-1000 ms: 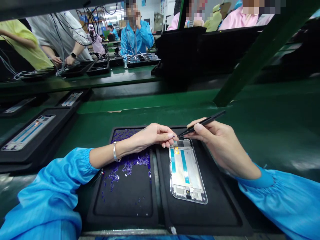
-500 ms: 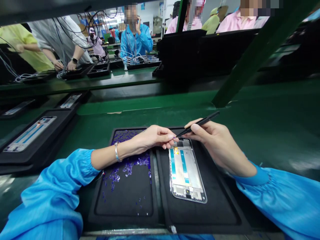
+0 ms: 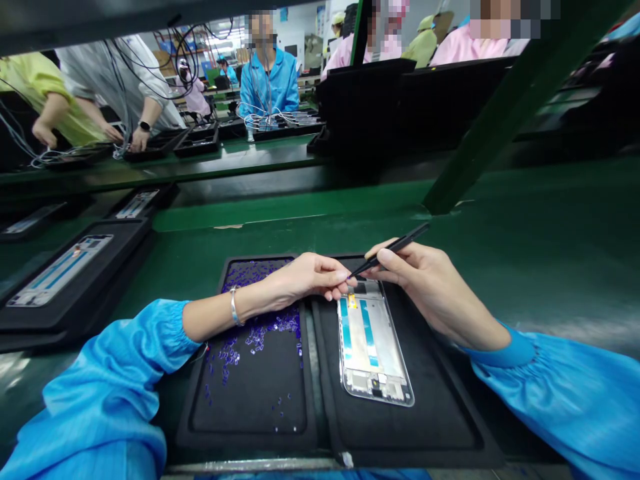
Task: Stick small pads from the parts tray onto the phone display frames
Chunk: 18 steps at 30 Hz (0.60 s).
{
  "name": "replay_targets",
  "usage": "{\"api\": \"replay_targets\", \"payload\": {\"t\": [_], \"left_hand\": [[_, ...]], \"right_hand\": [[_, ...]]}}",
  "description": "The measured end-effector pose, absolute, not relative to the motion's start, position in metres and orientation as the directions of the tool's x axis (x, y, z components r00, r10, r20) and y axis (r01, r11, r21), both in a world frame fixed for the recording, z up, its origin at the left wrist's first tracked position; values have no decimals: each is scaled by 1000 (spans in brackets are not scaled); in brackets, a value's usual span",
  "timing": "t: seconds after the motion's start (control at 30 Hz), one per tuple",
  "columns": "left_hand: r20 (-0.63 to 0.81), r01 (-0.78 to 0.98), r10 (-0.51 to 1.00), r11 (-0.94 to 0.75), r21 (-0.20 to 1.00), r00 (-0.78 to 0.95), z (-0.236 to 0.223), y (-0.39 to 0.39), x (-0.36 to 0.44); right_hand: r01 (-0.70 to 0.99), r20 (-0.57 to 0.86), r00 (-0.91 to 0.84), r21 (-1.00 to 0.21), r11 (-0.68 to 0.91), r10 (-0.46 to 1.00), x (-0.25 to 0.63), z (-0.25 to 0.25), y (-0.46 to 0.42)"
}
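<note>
The right hand (image 3: 430, 283) pinches black tweezers (image 3: 387, 249) between thumb and fingers, the tips pointing down at the top edge of the phone frame (image 3: 373, 340). The left hand (image 3: 305, 277) has its fingertips pressed together in a clenched grip just beside that same top edge, meeting the tweezer tips; what it pinches is too small to tell. The phone frame lies face up in a black tray (image 3: 430, 413) on the green counter (image 3: 525, 253). Left of the phone frame, touching its tray, a second tray (image 3: 250, 407) holds scattered small purple parts (image 3: 255, 333).
</note>
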State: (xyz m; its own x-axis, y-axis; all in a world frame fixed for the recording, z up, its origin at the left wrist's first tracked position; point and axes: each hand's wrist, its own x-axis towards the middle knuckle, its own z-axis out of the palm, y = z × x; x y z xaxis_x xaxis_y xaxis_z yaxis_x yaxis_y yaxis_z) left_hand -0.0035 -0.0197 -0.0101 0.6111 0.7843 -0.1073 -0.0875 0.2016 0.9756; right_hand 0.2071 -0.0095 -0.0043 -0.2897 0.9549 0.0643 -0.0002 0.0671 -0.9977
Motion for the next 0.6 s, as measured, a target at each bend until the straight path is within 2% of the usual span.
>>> {"api": "replay_targets", "payload": {"t": [0.23,0.37,0.43,0.47,0.5,0.53,0.6], "left_hand": [[-84,-35,779,135,990,622,-13,-17,-4],[-56,33,797,45,998,601,-8,-17,-4],[-17,116,788,-70,991,616,2,-28,-3],[19,179,746,-184,966,666,7,-37,-3],[49,256,672,-348,902,739,13,-49,-3],[63,299,550,-543,785,833,18,-61,-2],[28,303,366,-809,504,930,24,-85,-1]], "right_hand": [[67,123,-283,-987,147,951,207,-6,-12],[59,173,-221,-980,190,960,211,-1,-11],[69,196,-176,-975,211,965,215,0,-7],[85,201,-158,-973,216,967,216,0,-5],[108,202,-145,-970,219,969,218,0,-2],[136,200,-139,-966,218,970,218,-1,0],[195,192,-150,-956,220,970,218,-3,2]]}}
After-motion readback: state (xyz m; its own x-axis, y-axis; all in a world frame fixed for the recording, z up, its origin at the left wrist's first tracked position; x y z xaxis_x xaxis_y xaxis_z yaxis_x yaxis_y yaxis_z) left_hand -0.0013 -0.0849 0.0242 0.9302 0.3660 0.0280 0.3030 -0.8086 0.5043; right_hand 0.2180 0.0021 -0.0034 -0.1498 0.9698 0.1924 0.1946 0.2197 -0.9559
